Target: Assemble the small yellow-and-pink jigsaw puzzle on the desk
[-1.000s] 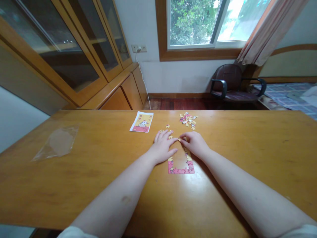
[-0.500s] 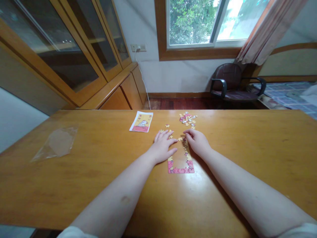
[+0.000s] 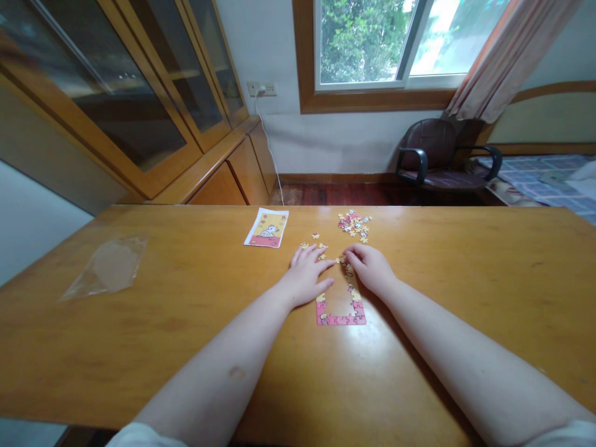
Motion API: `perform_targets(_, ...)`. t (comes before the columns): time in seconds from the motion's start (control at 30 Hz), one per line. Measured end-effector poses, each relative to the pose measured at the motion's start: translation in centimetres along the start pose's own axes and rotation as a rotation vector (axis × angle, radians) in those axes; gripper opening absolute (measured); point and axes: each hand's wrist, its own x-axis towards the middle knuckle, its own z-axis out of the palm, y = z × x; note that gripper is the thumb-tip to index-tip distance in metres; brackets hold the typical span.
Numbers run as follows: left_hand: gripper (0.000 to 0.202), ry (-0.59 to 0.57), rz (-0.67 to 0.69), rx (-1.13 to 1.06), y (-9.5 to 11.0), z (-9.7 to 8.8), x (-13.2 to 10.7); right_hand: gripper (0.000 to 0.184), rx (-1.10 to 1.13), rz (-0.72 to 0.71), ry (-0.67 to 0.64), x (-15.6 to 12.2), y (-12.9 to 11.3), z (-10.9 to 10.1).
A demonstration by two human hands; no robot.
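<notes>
A partly joined jigsaw puzzle border [image 3: 342,320] lies on the wooden table, pink along the near edge and yellow up the sides. My left hand [image 3: 307,274] rests flat across its left side with the fingers spread, hiding part of that edge. At the far right corner, my right hand [image 3: 367,262] is closed in a pinch on a puzzle piece [image 3: 347,261], mostly covered by the fingertips. Some loose yellow pieces [image 3: 323,246] lie just past my left fingertips, with a single piece [image 3: 315,235] farther back.
Beyond my right hand is a pile of loose puzzle pieces [image 3: 354,222]. A picture card [image 3: 267,228] with a white animal lies at the back left. A clear plastic bag [image 3: 109,267] is far left on the table [image 3: 195,323]. An armchair [image 3: 431,152] stands behind the table.
My right fingertips have shifted slightly down and left at the far corner of the border. The left hand stays spread in the same place.
</notes>
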Motion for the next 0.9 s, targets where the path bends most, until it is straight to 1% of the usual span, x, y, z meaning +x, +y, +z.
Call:
perform_targets(0.37, 0.051, -0.054, -0.039, 0.037, 0.22, -0.19, 0.03, 0.025, 0.023, 0.009, 0.010, 0.04, 0.13, 0.02)
perform_targets(0.67, 0.054, -0.063, -0.055, 0.043, 0.13, -0.14, 0.02, 0.026, 0.028, 0.010, -0.001, 0.04, -0.04, -0.04)
perform_targets(0.9, 0.053, -0.069, -0.050, 0.034, 0.15, -0.22, 0.02, 0.025, 0.022, 0.028, 0.041, 0.08, 0.15, -0.03)
